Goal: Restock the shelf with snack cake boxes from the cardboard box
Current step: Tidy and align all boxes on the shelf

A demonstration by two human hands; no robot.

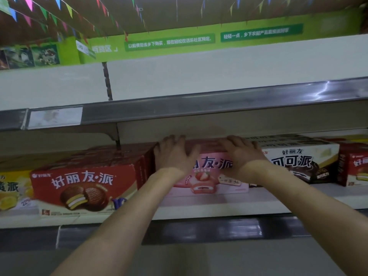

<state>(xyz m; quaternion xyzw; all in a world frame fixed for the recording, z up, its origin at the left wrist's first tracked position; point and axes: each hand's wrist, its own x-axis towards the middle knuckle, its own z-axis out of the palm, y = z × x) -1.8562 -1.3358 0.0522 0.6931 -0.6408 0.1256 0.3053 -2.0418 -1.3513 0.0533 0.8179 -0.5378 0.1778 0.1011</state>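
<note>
Snack cake box (209,172), the pink strawberry one, sits on the shelf (219,204) between the red box (83,184) on its left and the white cocoa box (298,162) on its right. Your left hand (175,156) and right hand (242,154) grip its top corners, fingers curled over the far edge. It looks like the seating step; next, probably push it square, then let go.

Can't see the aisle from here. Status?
Left hand, right hand both on pink strawberry box, fingers over its top. Box on shelf, between red box and cocoa box. Nothing blocking.

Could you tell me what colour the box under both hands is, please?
Pink, with a strawberry cake picture; the head view shows the box front between the left hand and right hand.
</note>
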